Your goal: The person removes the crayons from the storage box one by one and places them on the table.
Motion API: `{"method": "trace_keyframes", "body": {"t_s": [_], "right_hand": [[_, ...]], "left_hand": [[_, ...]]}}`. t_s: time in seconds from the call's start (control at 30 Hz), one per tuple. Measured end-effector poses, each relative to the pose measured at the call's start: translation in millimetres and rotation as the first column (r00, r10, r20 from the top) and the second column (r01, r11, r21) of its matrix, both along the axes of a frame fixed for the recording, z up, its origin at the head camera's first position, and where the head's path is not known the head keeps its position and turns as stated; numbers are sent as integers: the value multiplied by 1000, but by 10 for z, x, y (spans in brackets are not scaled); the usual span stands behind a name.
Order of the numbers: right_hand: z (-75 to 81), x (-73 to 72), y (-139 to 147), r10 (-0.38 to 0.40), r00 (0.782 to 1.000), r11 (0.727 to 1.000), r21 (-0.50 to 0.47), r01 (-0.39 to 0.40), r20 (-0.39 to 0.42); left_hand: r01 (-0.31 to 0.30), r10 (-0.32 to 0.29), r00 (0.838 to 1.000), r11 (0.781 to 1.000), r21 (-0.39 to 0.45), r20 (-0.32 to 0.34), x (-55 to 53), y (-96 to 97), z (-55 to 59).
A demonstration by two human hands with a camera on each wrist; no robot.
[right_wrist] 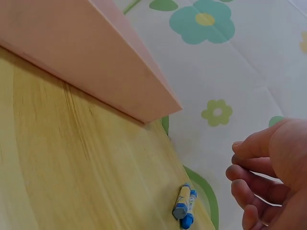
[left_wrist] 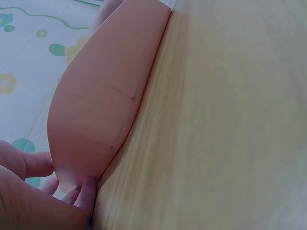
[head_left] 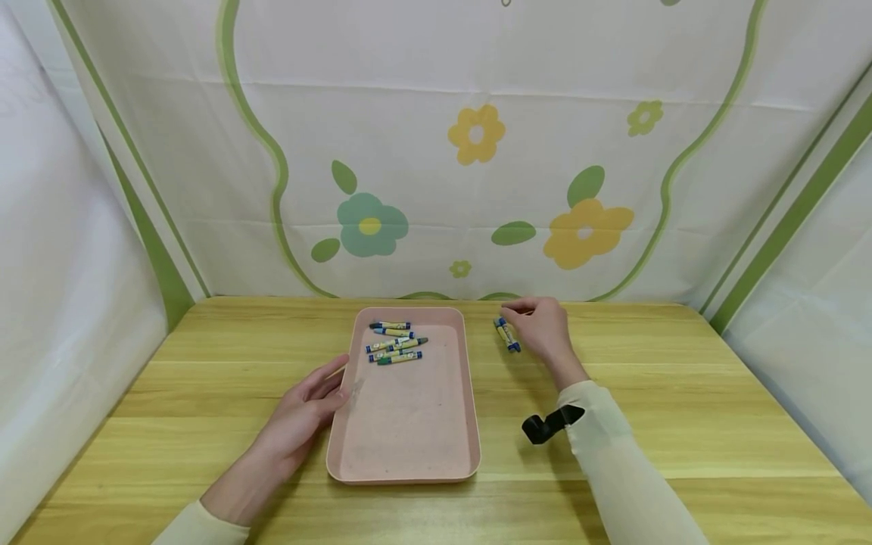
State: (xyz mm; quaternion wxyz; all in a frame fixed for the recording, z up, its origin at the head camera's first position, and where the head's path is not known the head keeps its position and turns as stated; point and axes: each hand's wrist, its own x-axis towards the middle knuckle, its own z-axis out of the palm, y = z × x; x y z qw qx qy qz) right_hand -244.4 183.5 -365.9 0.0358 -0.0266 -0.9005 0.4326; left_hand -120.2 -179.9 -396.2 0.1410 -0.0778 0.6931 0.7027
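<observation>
My left hand (head_left: 303,416) is at the left wall of a pink tray (head_left: 402,431), the thumb over the rim and the other fingers against the outside. In the left wrist view, the fingertips touch the tray's outer wall (left_wrist: 103,91) near its end. Several crayons (head_left: 400,357) with yellow and blue wrappers lie in the tray's far part. To the tray's right, two blue-ended crayons (head_left: 506,335) lie side by side on the table. Beside their far end is my right hand (head_left: 541,329), fingers loosely bent. The right wrist view shows nothing in this hand (right_wrist: 268,167), apart from the crayons (right_wrist: 184,205).
The wooden table (head_left: 654,424) runs back to a white curtain (head_left: 422,151) printed with flowers and leaves. White fabric panels stand at both sides. A black wrist mount (head_left: 552,424) sticks out from the right sleeve.
</observation>
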Motion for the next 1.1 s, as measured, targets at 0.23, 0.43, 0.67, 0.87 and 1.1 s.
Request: {"method": "trace_keyframes", "body": {"t_s": [0.23, 0.43, 0.67, 0.87, 1.1], "right_hand": [[89, -23, -89, 25, 999, 1000, 8, -25, -47], [170, -17, -182, 47, 998, 999, -7, -47, -51], [211, -10, -288, 74, 996, 997, -20, -75, -50], [232, -11, -381, 95, 994, 995, -18, -96, -52], [233, -19, -498, 110, 992, 993, -43, -113, -60]], "left_hand": [[0, 0, 1000, 1000, 7, -2, 4, 3, 7], [2, -2, 1000, 1000, 6, -4, -1, -1, 7], [4, -4, 1000, 1000, 7, -1, 2, -3, 1], [5, -5, 1000, 1000, 4, -2, -1, -3, -5], [5, -5, 1000, 1000, 4, -1, -1, -6, -10]]}}
